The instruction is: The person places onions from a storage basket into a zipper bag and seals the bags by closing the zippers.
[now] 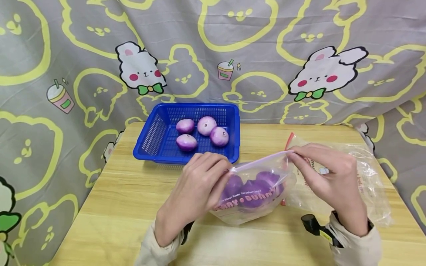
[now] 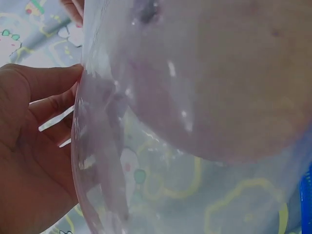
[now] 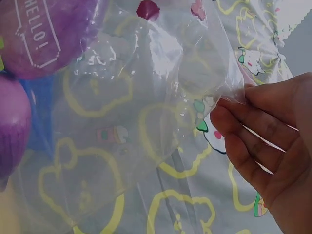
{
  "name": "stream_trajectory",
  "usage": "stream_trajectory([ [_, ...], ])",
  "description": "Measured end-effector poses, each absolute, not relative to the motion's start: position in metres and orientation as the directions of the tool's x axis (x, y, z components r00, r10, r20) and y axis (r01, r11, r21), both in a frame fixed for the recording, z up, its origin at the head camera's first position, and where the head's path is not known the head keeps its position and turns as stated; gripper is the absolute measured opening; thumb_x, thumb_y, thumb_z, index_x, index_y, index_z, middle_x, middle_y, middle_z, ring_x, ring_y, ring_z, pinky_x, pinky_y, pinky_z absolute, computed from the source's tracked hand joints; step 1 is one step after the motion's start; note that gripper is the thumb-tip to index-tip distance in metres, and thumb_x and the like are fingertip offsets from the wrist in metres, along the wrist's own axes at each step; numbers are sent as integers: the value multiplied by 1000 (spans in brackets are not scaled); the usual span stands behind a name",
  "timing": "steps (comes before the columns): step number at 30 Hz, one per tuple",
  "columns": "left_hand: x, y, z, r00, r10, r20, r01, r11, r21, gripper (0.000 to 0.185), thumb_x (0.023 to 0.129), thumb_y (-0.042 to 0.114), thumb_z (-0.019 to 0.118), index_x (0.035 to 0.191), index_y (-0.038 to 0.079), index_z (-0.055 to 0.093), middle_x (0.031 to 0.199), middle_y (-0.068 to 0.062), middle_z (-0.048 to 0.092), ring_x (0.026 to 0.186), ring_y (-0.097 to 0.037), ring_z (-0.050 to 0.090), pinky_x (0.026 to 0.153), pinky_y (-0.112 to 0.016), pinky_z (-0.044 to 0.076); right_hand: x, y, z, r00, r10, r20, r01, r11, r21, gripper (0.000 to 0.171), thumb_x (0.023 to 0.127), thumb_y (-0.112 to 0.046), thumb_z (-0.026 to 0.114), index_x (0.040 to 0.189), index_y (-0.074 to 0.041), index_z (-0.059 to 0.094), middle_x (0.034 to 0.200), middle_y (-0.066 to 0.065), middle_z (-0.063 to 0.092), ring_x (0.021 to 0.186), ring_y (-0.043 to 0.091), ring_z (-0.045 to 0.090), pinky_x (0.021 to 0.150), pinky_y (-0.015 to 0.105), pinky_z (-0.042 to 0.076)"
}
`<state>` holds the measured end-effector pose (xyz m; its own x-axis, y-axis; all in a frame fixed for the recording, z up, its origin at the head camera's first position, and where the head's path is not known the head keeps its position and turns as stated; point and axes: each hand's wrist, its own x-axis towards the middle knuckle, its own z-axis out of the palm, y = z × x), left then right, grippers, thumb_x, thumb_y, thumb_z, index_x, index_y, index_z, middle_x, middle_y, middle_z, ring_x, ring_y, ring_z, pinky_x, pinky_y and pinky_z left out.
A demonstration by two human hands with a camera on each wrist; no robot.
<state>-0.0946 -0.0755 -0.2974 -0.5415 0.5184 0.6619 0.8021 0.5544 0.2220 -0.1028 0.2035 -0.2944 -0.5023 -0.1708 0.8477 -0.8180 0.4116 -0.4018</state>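
Left hand (image 1: 196, 184) and right hand (image 1: 327, 177) each pinch an end of the zip strip of a clear bag (image 1: 256, 195) of purple onions, resting on the surface (image 1: 126, 207) near a blue basket (image 1: 156, 136)

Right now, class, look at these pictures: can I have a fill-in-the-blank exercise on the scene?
1. The blue plastic basket holds ____ purple onions.
2. Both hands pinch the top of the clear zip bag, which holds ____ onions.
3. The wooden table bears the basket, which lies nearer the ____ hand.

Missing words: four; purple; left
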Motion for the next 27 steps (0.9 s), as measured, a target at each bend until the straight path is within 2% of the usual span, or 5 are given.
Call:
stream_trajectory([
  [6, -96, -77, -298, -544, 517, 661, 799, 559, 221, 7, 96, 14, 63, 96, 10, 68, 97, 1, 66, 91, -15, 60, 79, -31, 47, -107, 210, -298, -513, -133, 848, -813, 391, -431, 16, 87, -8, 76, 84, 7, 76, 77, 11, 73, 77, 1, 67, 77, 13, 49],
  [11, -98, -78, -299, -540, 519, 662, 802, 556, 218, 8, 97, 15, 62, 96, 9, 68, 96, 1, 66, 90, -16, 60, 78, -31, 47, -111, 215, -300, -518, -108, 849, -807, 393, -442, 13, 86, -4, 76, 84, 9, 76, 78, 14, 73, 79, 0, 68, 78, 14, 50],
  [20, -99, -81, -297, -546, 517, 659, 798, 560, 222, 8, 97, 14, 62, 96, 9, 69, 96, 1, 67, 89, -15, 61, 77, -30, 47, -116, 229, -305, -569, -49, 821, -752, 434, -496, 6, 81, 7, 75, 85, 10, 75, 81, 17, 74, 82, -1, 68, 80, 15, 51],
  [27, -99, -84, -297, -555, 514, 654, 790, 572, 221, 7, 96, 13, 62, 96, 9, 69, 94, 1, 67, 88, -15, 61, 74, -30, 46, -121, 238, -308, -579, -11, 815, -718, 480, -504, 7, 82, 3, 76, 86, 9, 76, 80, 14, 75, 82, -4, 68, 81, 15, 50],
])
